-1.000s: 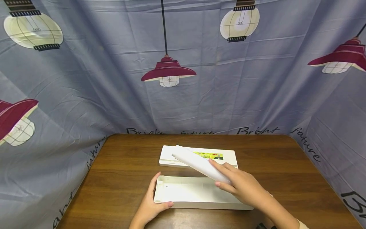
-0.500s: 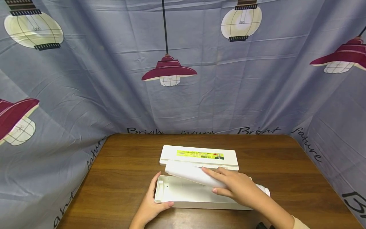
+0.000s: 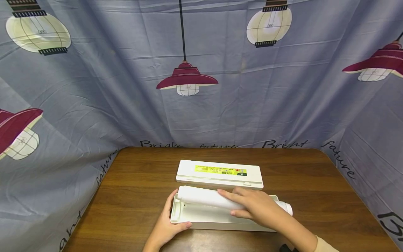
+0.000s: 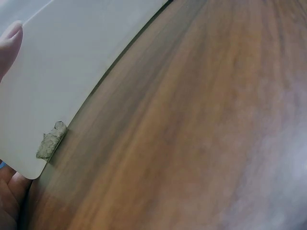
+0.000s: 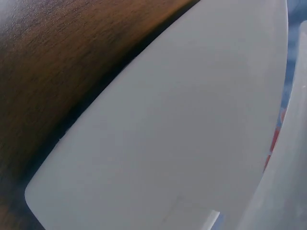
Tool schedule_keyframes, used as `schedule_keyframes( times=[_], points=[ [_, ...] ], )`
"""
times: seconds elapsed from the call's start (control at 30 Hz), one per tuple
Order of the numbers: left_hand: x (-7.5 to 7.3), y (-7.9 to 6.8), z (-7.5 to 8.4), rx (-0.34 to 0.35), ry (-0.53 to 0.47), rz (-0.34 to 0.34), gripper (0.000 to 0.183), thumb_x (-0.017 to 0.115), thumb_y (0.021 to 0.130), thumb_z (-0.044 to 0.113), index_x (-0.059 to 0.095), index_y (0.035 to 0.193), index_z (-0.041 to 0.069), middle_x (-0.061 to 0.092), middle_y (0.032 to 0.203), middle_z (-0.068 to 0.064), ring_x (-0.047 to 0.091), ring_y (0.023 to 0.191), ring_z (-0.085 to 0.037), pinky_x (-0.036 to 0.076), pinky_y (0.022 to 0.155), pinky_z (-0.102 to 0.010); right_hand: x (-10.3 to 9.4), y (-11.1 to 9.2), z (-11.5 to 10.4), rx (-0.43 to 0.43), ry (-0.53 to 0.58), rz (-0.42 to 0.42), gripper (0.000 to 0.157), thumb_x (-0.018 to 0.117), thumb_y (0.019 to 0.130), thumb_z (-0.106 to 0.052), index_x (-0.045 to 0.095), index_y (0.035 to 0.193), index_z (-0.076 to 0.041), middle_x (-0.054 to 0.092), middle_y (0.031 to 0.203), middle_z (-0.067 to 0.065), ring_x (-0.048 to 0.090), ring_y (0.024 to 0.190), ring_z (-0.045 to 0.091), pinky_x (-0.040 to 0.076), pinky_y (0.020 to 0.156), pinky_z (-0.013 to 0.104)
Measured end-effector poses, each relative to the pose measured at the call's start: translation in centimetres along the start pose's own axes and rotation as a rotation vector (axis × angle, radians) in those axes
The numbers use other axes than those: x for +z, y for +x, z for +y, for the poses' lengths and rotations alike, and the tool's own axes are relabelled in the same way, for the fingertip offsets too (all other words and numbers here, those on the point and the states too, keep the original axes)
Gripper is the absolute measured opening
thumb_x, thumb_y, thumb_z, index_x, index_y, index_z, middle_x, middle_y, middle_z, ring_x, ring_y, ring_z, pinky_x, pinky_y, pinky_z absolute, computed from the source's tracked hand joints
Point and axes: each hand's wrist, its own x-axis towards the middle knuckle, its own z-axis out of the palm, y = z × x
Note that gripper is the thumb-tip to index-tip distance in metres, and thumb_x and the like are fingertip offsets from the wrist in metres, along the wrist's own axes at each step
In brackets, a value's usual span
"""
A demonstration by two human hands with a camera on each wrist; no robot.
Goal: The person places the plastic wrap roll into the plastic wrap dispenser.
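A long white open-topped box lies lengthwise on the table, its inside partly visible. At its left end my left hand grips it, thumb on the front wall and fingers round the end. From above, my right hand holds a white roll over the box, near the back wall. The roll's right end sticks out past the hand; whether it touches the box, I cannot tell. In the left wrist view the thumb presses the box wall. The right wrist view shows the box wall with the roll beside it; no fingers appear there.
Just behind the box lies a white lid-like piece with a yellow-green label. Both rest on a brown wooden table. Grey-blue curtains with printed lamps hang around it. A dark object shows at the bottom edge.
My right hand has lowered the roll from a steep slant over the lid-like piece to lie nearly level above the box, moving slightly left. The left hand stays on the box.
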Motion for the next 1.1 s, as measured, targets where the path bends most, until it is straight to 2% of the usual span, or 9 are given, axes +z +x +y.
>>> schedule_keyframes(
  times=[0.13, 0.3, 0.53, 0.7, 1.1],
  points=[
    [-0.1, 0.0, -0.1, -0.003, 0.006, 0.001, 0.114, 0.090, 0.070, 0.009, 0.019, 0.158, 0.021, 0.048, 0.141, -0.006, 0.059, 0.110, -0.025, 0.053, 0.088, -0.028, 0.2, 0.2, -0.1, -0.020, 0.011, -0.004, 0.068, 0.068, 0.091, -0.043, 0.037, 0.152, -0.041, 0.057, 0.105, -0.017, 0.039, 0.066, -0.005, 0.038, 0.058, 0.017],
    [0.0, 0.0, -0.1, -0.010, 0.020, 0.009, 0.114, 0.090, 0.070, 0.009, 0.019, 0.158, 0.022, 0.047, 0.141, -0.007, 0.057, 0.112, -0.025, 0.053, 0.088, -0.028, 0.5, 0.4, 0.0, -0.032, -0.007, -0.016, 0.064, 0.063, 0.093, -0.049, 0.037, 0.151, -0.043, 0.058, 0.103, -0.018, 0.039, 0.066, -0.004, 0.038, 0.057, 0.018],
    [0.0, -0.2, 0.1, -0.006, 0.054, 0.030, 0.115, 0.092, 0.067, 0.012, 0.022, 0.158, 0.022, 0.048, 0.142, -0.005, 0.057, 0.111, -0.015, 0.051, 0.089, -0.027, 1.1, 0.6, 0.0, -0.027, -0.007, -0.059, 0.062, 0.060, 0.094, -0.052, 0.037, 0.150, -0.045, 0.059, 0.103, -0.019, 0.044, 0.072, -0.004, 0.041, 0.058, 0.021],
    [0.0, -0.1, 0.1, 0.000, 0.057, 0.021, 0.115, 0.092, 0.068, 0.013, 0.021, 0.158, 0.021, 0.046, 0.145, -0.003, 0.055, 0.115, -0.012, 0.050, 0.092, -0.026, 1.3, 0.8, 0.0, -0.034, 0.007, -0.074, 0.061, 0.060, 0.094, -0.051, 0.038, 0.150, -0.044, 0.061, 0.103, -0.018, 0.046, 0.073, -0.004, 0.043, 0.059, 0.022],
    [-0.1, 0.0, -0.1, 0.010, 0.047, 0.003, 0.114, 0.090, 0.069, 0.011, 0.020, 0.158, 0.021, 0.047, 0.145, -0.006, 0.054, 0.115, -0.013, 0.048, 0.093, -0.025, 1.7, 1.1, -0.2, -0.071, 0.012, -0.074, 0.060, 0.060, 0.093, -0.050, 0.042, 0.149, -0.040, 0.057, 0.091, -0.015, 0.039, 0.064, -0.003, 0.041, 0.056, 0.020]
  ],
)
